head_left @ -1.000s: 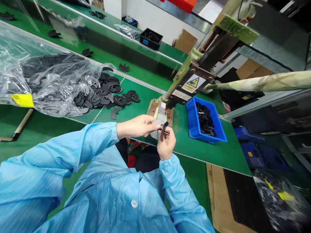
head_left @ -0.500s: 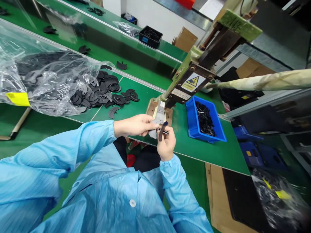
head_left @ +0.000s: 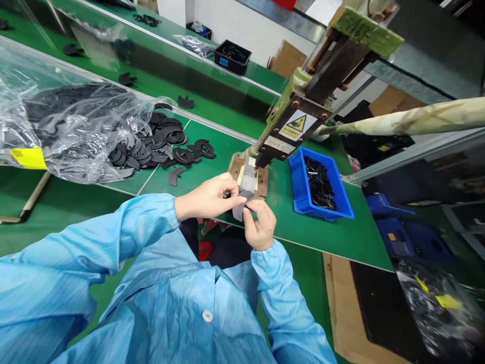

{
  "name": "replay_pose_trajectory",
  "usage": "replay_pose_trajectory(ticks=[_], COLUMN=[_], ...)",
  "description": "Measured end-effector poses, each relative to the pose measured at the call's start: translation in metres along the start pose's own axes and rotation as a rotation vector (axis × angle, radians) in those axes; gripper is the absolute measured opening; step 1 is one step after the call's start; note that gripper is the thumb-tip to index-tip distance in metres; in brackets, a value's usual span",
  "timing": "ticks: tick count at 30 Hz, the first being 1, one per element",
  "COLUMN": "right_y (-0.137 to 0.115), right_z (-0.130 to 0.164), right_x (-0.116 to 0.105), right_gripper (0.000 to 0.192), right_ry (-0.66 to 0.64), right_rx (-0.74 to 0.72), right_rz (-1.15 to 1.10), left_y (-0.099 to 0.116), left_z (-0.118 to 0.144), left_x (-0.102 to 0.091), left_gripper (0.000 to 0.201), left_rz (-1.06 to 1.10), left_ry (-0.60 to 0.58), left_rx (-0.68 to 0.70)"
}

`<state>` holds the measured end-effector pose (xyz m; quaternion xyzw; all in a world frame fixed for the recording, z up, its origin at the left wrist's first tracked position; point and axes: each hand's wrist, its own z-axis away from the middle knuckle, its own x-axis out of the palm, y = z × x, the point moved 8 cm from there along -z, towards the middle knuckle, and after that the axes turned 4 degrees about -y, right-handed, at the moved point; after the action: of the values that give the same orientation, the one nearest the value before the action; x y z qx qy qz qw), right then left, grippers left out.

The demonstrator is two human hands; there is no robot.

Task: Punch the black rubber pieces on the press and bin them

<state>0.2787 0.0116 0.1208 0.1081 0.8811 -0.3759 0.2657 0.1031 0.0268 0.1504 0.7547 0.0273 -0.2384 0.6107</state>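
Observation:
My left hand (head_left: 212, 196) pinches a grey crescent-shaped plastic piece (head_left: 239, 210) between thumb and fingers. From the other side, my right hand (head_left: 259, 223) has its fingers closed at the edge of the same piece. A darker bit shows at the right fingertips, too small to make out. Both hands are just in front of the metal base (head_left: 262, 183) of a green hand press (head_left: 293, 119), at the near table edge. Left of them, a heap of dark crescent pieces (head_left: 162, 139) spills from a clear plastic bag (head_left: 87, 167), with one loose crescent (head_left: 175, 176) nearer my left wrist.
A blue bin (head_left: 343, 194) of small black parts stands right of the press. The press's long lever (head_left: 397, 119) reaches out to the right. Behind a clear panel, several dark pieces lie on a green belt (head_left: 151, 93). A black bin (head_left: 233, 58) stands farther back.
The dark curved part that stood up in my right hand has come down against the grey crescent. My right fingers have closed in toward the left hand. The view has shifted slightly.

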Motion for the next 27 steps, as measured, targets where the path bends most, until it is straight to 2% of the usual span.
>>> replay_pose_trajectory(ticks=[4,7,9,10,12,15,17,19,21,24,27], right_y=[0.001,0.004,0.012,0.019,0.039,0.076,0.097,0.109,0.113,0.112,0.109], right_z=[0.004,0.004,0.004,0.004,0.007,0.020,0.030,0.038,0.043,0.044,0.045], right_x=[-0.003,-0.005,-0.010,-0.016,-0.031,-0.055,-0.063,-0.065,-0.064,-0.064,-0.066], right_gripper=[0.016,0.018,0.023,0.027,0.032,0.030,0.028,0.027,0.024,0.020,0.017], right_ry=[0.033,0.024,0.015,0.021,0.072,0.185,0.236,0.263,0.268,0.259,0.259], right_rx=[0.002,0.013,0.040,0.064,0.134,0.246,0.298,0.328,0.339,0.343,0.349], right_rz=[-0.001,-0.008,-0.007,-0.003,0.014,0.039,0.049,0.058,0.070,0.098,0.126], left_y=[-0.022,-0.028,-0.032,-0.037,-0.057,-0.101,-0.131,-0.151,-0.157,-0.151,-0.147], left_z=[-0.002,-0.002,-0.006,-0.011,-0.026,-0.057,-0.082,-0.112,-0.148,-0.199,-0.228], left_x=[0.008,0.024,0.022,0.014,-0.014,-0.059,-0.078,-0.089,-0.098,-0.111,-0.124], left_gripper=[0.038,0.047,0.049,0.048,0.045,0.041,0.038,0.035,0.033,0.026,0.021], left_rz=[0.236,0.428,0.451,0.438,0.385,0.327,0.366,0.414,0.422,0.410,0.398], left_ry=[0.021,-0.144,-0.203,-0.174,-0.029,0.211,0.309,0.362,0.400,0.449,0.495], left_rx=[-0.113,-0.193,-0.224,-0.234,-0.266,-0.403,-0.531,-0.617,-0.635,-0.577,-0.529])
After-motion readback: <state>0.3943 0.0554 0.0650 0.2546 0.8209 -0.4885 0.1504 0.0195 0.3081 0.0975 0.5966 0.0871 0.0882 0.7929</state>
